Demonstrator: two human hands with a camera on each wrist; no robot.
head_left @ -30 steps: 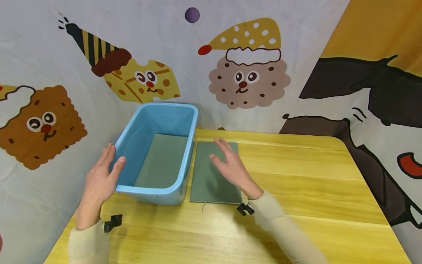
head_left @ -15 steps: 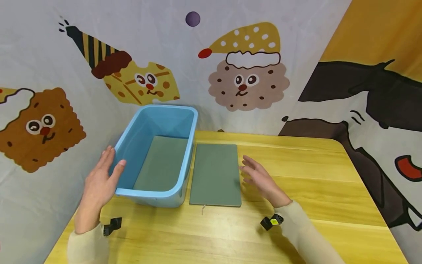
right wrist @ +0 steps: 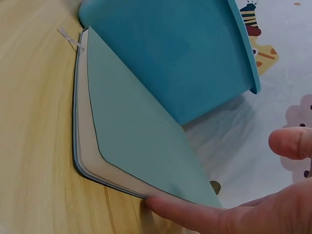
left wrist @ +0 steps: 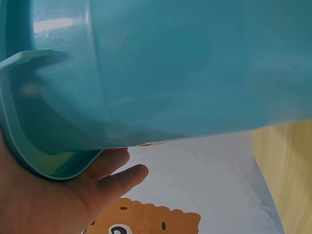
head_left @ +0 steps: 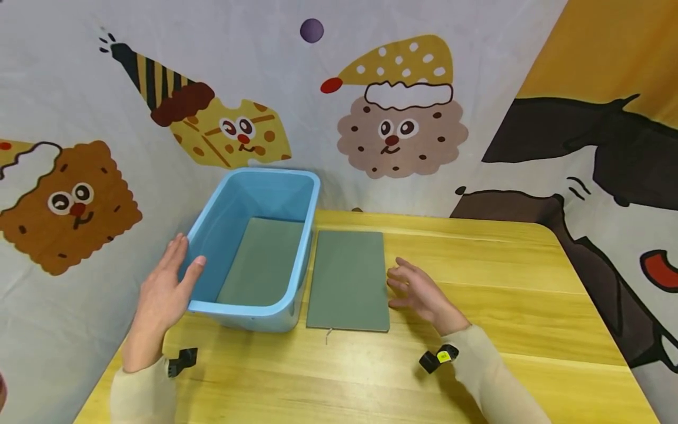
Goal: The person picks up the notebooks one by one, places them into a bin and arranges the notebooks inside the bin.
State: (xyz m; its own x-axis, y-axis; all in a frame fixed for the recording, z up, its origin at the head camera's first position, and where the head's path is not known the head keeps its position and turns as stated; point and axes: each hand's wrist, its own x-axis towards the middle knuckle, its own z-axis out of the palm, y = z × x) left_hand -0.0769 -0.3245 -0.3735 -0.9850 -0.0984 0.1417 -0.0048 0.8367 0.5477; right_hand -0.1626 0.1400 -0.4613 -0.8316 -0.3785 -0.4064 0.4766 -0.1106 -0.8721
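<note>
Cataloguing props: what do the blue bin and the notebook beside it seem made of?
Blue bin: probably smooth, slightly glossy plastic, given the bright highlight on its wall. Notebook: paper pages, visible at the edge; matte green cover, perhaps faux leather or card.

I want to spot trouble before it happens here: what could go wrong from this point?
The right hand has its fingers at the page edge of the green notebook, so a lift might catch only the top cover and let it flop open. The ribbon sticking out at the near edge could snag. The left hand rests on the blue bin at its left rim; a hard push might slide it into the notebook.
</note>
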